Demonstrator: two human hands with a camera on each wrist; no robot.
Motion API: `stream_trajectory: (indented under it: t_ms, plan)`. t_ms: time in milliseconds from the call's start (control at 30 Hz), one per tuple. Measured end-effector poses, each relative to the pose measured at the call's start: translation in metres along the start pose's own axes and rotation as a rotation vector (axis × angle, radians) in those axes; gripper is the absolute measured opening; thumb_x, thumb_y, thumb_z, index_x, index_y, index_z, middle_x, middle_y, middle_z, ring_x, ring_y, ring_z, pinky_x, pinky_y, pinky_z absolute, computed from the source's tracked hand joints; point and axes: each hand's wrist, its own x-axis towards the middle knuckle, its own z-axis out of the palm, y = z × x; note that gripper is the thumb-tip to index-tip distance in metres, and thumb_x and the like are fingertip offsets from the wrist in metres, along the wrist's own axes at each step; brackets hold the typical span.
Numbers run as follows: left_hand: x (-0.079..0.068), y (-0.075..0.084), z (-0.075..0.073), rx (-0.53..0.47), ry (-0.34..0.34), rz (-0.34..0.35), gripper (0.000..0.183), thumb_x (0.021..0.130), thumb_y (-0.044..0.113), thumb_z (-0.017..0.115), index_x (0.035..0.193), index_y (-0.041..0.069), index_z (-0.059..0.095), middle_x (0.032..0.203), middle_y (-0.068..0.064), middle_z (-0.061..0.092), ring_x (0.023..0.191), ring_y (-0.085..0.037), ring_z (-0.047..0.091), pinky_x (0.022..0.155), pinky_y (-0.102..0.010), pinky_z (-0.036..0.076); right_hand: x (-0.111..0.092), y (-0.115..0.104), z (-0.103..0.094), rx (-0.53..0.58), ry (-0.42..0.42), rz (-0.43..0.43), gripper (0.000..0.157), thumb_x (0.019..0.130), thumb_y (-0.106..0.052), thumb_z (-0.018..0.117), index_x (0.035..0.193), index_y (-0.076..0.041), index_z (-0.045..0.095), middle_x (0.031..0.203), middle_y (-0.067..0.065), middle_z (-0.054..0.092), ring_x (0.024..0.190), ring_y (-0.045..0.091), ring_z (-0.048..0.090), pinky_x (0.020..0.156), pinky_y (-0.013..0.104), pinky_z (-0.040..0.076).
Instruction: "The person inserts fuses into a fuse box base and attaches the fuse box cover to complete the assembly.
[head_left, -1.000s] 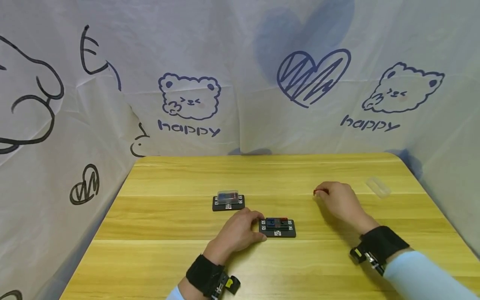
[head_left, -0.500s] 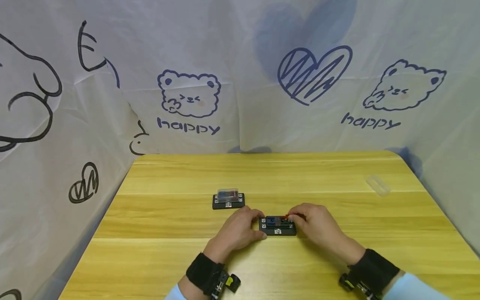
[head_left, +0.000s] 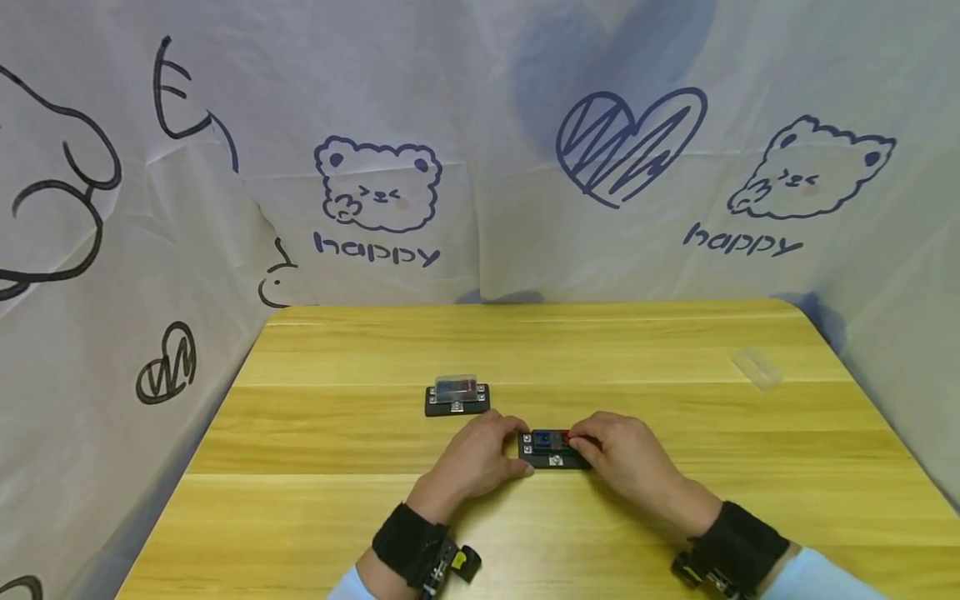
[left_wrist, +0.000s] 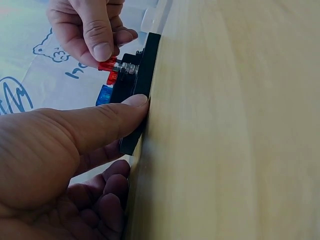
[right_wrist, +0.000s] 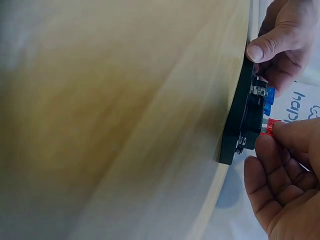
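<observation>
A black fuse block [head_left: 542,461] lies on the wooden table, with screw terminals at its ends. My left hand [head_left: 476,458] grips its left end between thumb and fingers. Blue blade fuses [right_wrist: 270,95] sit in the left part of the block. With thumb and forefinger, my right hand [head_left: 633,458] pinches a red blade fuse [left_wrist: 106,65] at the right part of the block. Metal shows between this fuse's red body and the block in the right wrist view. Another red fuse [left_wrist: 112,78] sits beside it in the left wrist view.
Behind my left hand stands a second fuse block [head_left: 457,409] under a clear cover [head_left: 455,388]. A loose clear cover [head_left: 757,369] lies at the back right of the table [head_left: 337,517]. White cloth walls with drawings surround the back and sides.
My right hand has come left and toward me from the table's right side, bringing the red blade fuse to the block. My left hand has kept its grip on the fuse block.
</observation>
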Motion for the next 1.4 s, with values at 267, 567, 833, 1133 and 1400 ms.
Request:
stream_trajectory:
  t_ms: [267,567,833,1133,1400]
  plan:
    - [0.0006,-0.0009,0.0006,-0.004,-0.003,-0.001,0.052,0.076,0.041,0.08,0.121,0.021,0.064,0.093,0.002,0.053,0.078,-0.014,0.048,0.07,-0.029,0.043,0.0001,0.0005,0.0011,0.011,-0.002,-0.002,0.004,0.087,-0.021,0.072,0.089,-0.018,0.073,0.087,-0.008,0.069,0.08,0.006,0.062,0.069,0.033,0.054]
    - [0.0011,-0.0005,0.0002,-0.005,-0.006,-0.004,0.052,0.075,0.041,0.08,0.121,0.021,0.064,0.091,0.004,0.052,0.078,-0.013,0.047,0.07,-0.029,0.043,-0.0005,0.0003,0.0006,-0.005,0.001,-0.03,0.004,0.086,-0.02,0.073,0.088,-0.017,0.074,0.084,-0.008,0.069,0.075,0.005,0.061,0.066,0.03,0.053]
    - [0.0007,0.0001,0.0,-0.005,-0.002,-0.005,0.051,0.075,0.041,0.08,0.12,0.02,0.064,0.092,0.003,0.053,0.078,-0.013,0.048,0.07,-0.029,0.043,-0.0017,-0.001,0.0007,-0.001,-0.001,-0.027,0.004,0.087,-0.021,0.072,0.089,-0.017,0.074,0.084,-0.008,0.068,0.075,0.005,0.06,0.064,0.03,0.052]
    - [0.0008,-0.0001,0.0006,-0.006,-0.003,-0.008,0.051,0.076,0.041,0.08,0.12,0.021,0.064,0.091,0.003,0.052,0.077,-0.013,0.047,0.069,-0.029,0.043,-0.0017,0.0011,0.0018,-0.011,0.039,-0.075,0.004,0.084,-0.016,0.075,0.088,-0.018,0.074,0.083,-0.009,0.065,0.072,0.003,0.057,0.063,0.029,0.052]
    - [0.0009,-0.0007,0.001,-0.004,0.001,0.001,0.051,0.076,0.041,0.08,0.12,0.021,0.064,0.09,0.004,0.051,0.076,-0.013,0.047,0.068,-0.029,0.043,-0.0005,0.0009,0.0006,-0.024,0.024,-0.084,0.005,0.084,-0.017,0.075,0.089,-0.017,0.074,0.082,-0.01,0.065,0.071,0.002,0.056,0.062,0.028,0.051]
